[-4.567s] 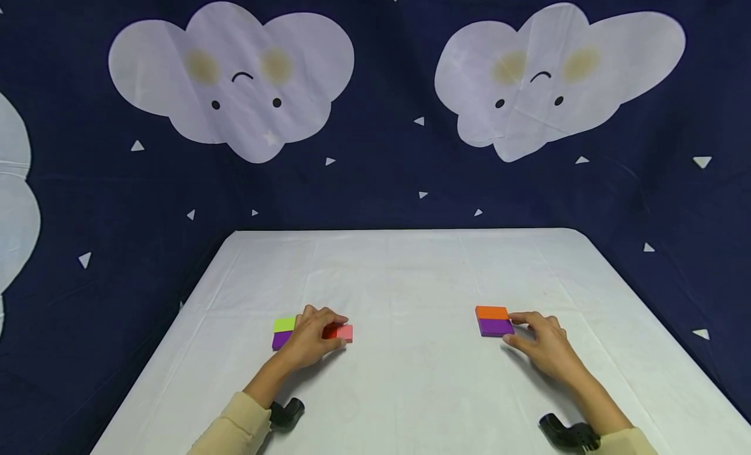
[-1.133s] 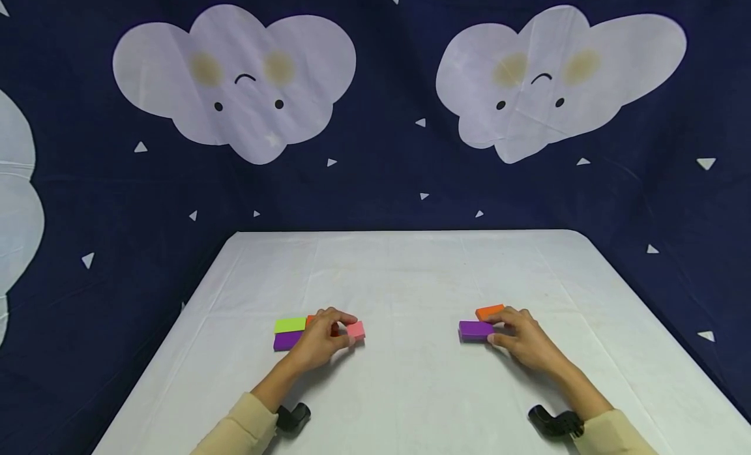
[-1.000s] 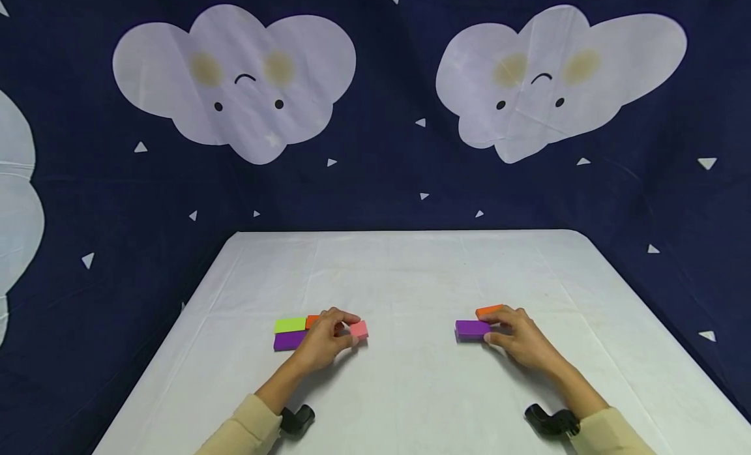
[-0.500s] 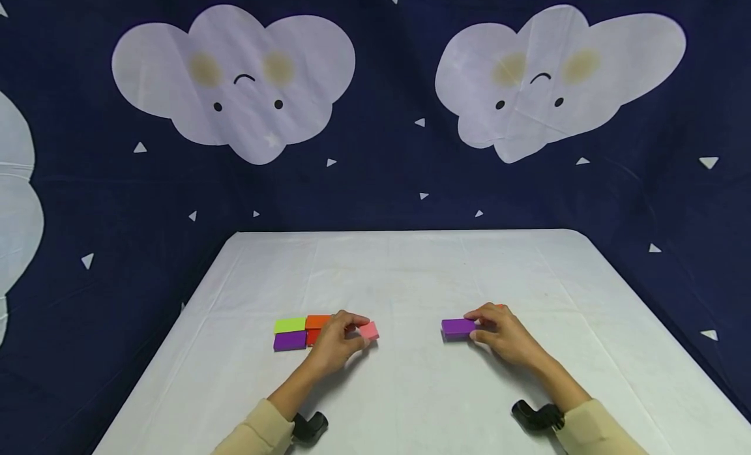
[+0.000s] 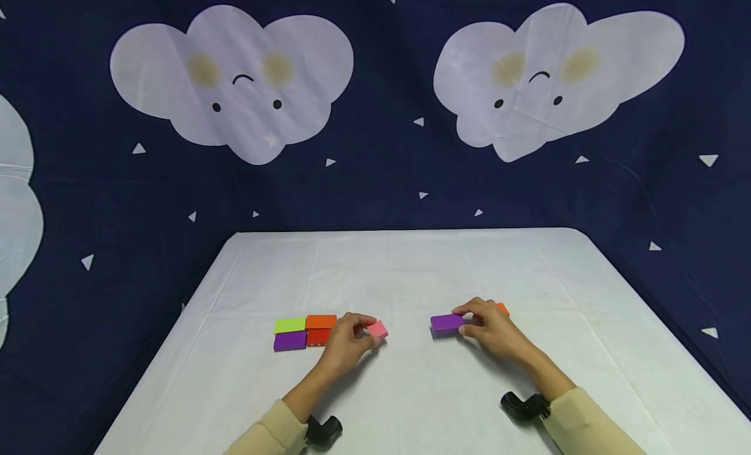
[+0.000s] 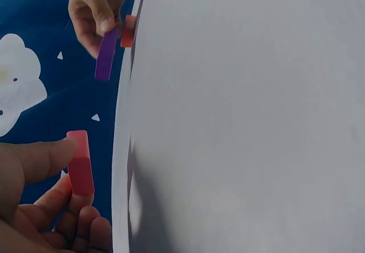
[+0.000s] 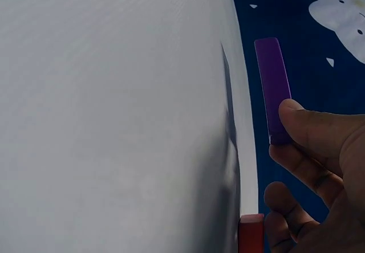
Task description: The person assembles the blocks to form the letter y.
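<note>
My left hand [image 5: 345, 345] pinches a small pink block [image 5: 379, 329] between thumb and fingertips; the left wrist view shows the pink block [image 6: 81, 164] held by its two ends. Across a gap to the right, my right hand [image 5: 495, 330] grips one end of a long purple block [image 5: 446, 322], whose other end points toward the pink one. In the right wrist view the purple block [image 7: 272, 79] sticks out past the thumb, apparently held just off the table. An orange block [image 5: 502, 308] lies behind the right hand, mostly covered by it.
Left of my left hand, a lime block [image 5: 290, 324], a second purple block [image 5: 290, 341], another orange block [image 5: 321, 321] and a red block [image 5: 317, 337] lie side by side on the white table [image 5: 399, 272]. A dark blue cloud-print curtain [image 5: 387, 175] hangs behind the table.
The left hand has carried the pink block rightward, away from the grouped blocks. The right hand has taken the purple block from beside the orange one and moved it left; the two hands are closer.
</note>
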`<state>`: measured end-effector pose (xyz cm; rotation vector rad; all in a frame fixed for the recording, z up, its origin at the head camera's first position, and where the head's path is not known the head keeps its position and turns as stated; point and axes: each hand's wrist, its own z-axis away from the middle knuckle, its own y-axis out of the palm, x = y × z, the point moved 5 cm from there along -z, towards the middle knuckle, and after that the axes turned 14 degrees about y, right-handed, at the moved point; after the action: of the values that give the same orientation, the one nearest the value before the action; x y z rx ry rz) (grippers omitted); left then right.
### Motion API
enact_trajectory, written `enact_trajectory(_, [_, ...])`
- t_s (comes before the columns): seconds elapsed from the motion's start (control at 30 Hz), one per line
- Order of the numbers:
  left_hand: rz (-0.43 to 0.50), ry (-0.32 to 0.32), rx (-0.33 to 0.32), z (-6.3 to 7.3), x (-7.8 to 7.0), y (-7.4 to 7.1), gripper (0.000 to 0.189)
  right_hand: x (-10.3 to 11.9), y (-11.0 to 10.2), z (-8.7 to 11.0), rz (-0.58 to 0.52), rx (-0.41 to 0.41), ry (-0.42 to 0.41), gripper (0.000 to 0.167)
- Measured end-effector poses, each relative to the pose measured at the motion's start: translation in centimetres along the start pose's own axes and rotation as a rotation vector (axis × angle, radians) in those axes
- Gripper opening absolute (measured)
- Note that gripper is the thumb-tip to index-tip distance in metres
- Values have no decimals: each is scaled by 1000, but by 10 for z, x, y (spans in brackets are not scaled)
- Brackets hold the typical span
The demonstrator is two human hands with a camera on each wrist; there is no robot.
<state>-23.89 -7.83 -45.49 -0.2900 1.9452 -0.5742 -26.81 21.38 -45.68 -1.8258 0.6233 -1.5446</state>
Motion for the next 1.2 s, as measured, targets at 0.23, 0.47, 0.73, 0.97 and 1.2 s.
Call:
enact_trajectory(0.23, [-3,-44,-12,-2,0,8,31,7,5,-7,8,30,1,30])
enact_trajectory(0.47, [0,-69,-20,-3,0,16,31,13,12,-15,0,66,-23,29])
enact_trajectory(0.73, [3,-43,-37,-4,-3,23,31,16,18,-20,19,95,-43,29])
enact_trajectory(0.97, [-5,-30,-45,-7,-2,28,31,17,23,-25,23,147,-23,31])
enact_trajectory(1.2, [-11,-29,-58,-8,-2,33,31,20,27,-27,13,177,-60,31])
